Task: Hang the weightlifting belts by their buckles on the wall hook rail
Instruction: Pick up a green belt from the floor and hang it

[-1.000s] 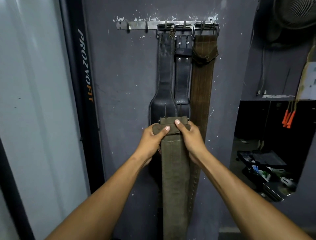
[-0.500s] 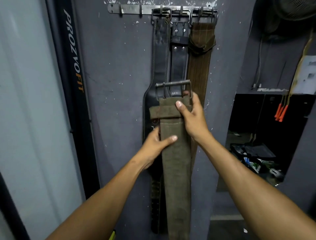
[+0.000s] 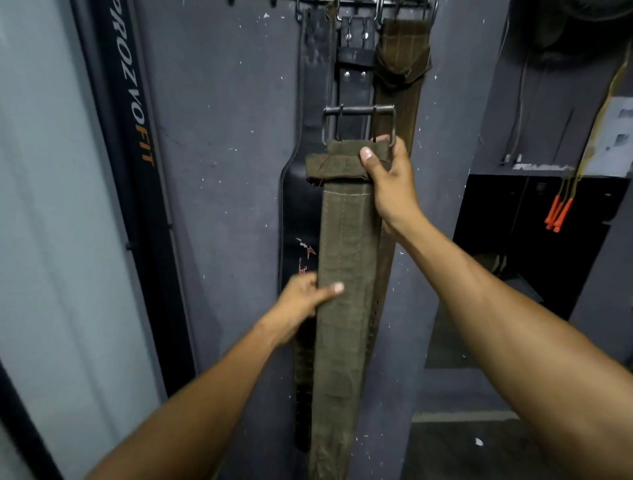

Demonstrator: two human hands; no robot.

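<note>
Three belts hanging on the grey wall [image 3: 219, 137]: wide black belt [image 3: 308, 192], thin black belt [image 3: 354, 85], brown belt [image 3: 399, 82]. One green belt [image 3: 344, 274] held up in front, metal buckle [image 3: 359, 120] on top, bottom cut off. Right hand [image 3: 388, 174] gripping near buckle. Left hand [image 3: 303, 301] pinching lower down. Hook rail [image 3: 359, 2] mostly cut off at top.

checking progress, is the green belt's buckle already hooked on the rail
No, the green belt has its buckle well below the rail, held up by the right hand.
</note>
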